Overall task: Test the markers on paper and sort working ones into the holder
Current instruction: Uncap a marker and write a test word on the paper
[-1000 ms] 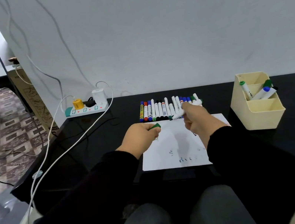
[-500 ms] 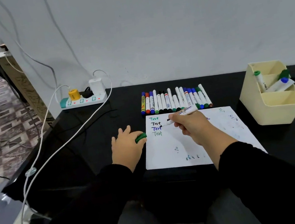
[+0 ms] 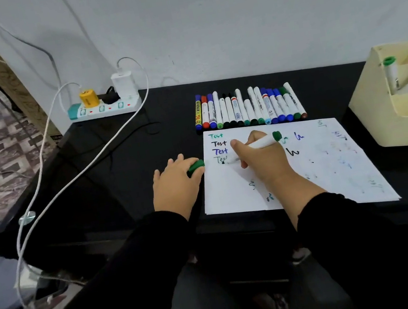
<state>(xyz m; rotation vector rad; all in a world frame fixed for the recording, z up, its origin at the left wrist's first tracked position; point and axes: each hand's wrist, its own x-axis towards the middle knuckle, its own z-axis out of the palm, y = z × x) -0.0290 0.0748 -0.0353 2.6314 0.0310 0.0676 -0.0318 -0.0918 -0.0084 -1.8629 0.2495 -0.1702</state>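
A white sheet of paper (image 3: 317, 176) lies on the black desk, with "Test" written in several colours at its top left. My right hand (image 3: 263, 163) grips a white marker with a green end (image 3: 265, 141), its tip down on the paper beside the lowest, half-written "Test". My left hand (image 3: 175, 183) rests on the desk at the paper's left edge and holds the green cap (image 3: 195, 167). A row of several capped markers (image 3: 246, 109) lies behind the paper. At the right stands the cream holder (image 3: 379, 114) with three markers inside.
A power strip (image 3: 104, 107) with plugged chargers sits at the desk's back left, and white cables (image 3: 67, 182) trail from it over the left edge. The wall rises directly behind the desk. My dark-clothed legs show below the front edge.
My right hand brought the uncapped marker from above the marker row down to the paper's top left and is writing a fourth "Test". My left hand settled on the desk with the cap.
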